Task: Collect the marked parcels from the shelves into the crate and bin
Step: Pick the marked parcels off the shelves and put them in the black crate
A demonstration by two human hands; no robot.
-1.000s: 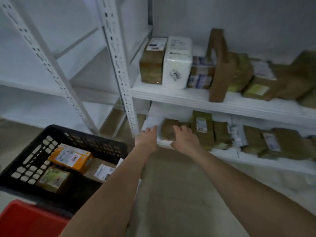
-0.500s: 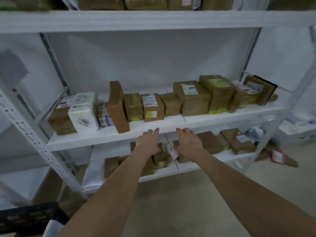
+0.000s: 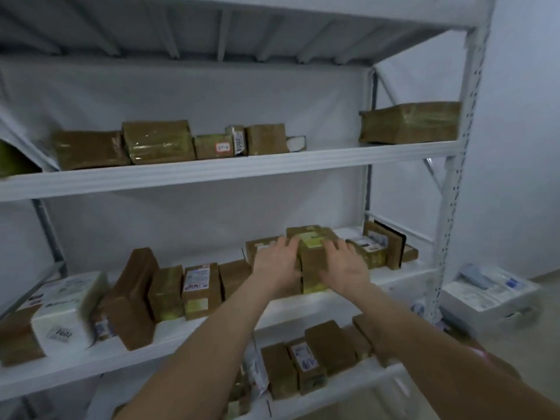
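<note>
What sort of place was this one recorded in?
Most likely a parcel storeroom or small warehouse: white metal shelving with perforated uprights, rows of tape-wrapped brown parcels bearing shipping labels, and a white parcel marked 2002.

Left hand [image 3: 274, 266], right hand [image 3: 345, 268] on parcel [image 3: 312, 253]

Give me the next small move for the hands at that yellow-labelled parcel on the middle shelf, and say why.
Probably curl both hands round the parcel and draw it straight forward. The left hand lies on its left side, the right hand on its right, fingers fairly straight: flanked, seemingly not yet gripped. Neighbouring parcels crowd both sides on the middle shelf.
</note>
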